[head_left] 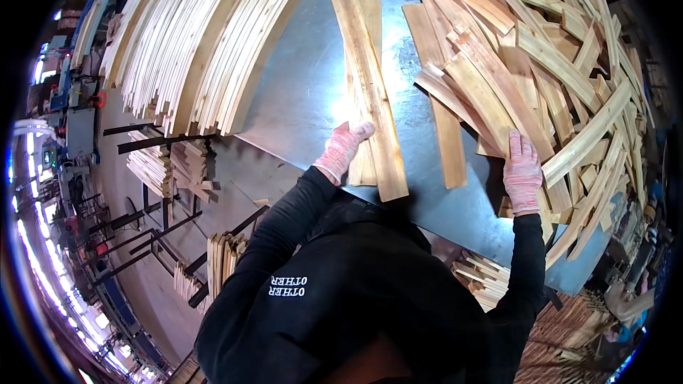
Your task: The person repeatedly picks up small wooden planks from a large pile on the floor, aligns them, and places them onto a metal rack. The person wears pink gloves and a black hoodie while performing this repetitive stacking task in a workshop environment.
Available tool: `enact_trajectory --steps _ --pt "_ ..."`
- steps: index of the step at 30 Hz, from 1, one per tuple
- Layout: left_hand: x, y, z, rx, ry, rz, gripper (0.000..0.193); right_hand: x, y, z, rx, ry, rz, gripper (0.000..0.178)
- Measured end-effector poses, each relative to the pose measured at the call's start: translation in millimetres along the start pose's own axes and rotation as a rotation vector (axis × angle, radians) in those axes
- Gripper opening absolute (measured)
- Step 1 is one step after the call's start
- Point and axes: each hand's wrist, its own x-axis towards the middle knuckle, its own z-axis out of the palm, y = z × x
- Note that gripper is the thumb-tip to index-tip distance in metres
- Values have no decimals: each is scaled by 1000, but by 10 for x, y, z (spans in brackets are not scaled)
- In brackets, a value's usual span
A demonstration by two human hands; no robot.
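Two pale wooden boards [377,99] lie crossed at a slight angle on the metal tabletop [299,64], the upper one covering much of the lower. My left hand [341,151], in a pink-and-white knit glove, grips their left edge near the close end, thumb on top; its other fingers are mostly hidden. My right hand [523,174], gloved alike, is closed over the near end of a wooden board [478,92] at the left side of a loose pile. Its thumb is out of sight.
The jumbled board pile [569,64] covers the table's right side. At the far left, board stacks [192,43] stand in rows beside the table on dark metal bars [153,144]. Another single board [447,142] lies between the crossed pair and the pile. Smaller stacks [226,256] sit lower left.
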Motion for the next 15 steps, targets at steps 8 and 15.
enact_trajectory --steps 8,15 --pt "-560 918 -495 754 232 66 53 985 -1644 408 258 484 -640 16" --pt "-416 402 -414 1276 312 88 111 1046 -2777 43 1126 218 -159 37"
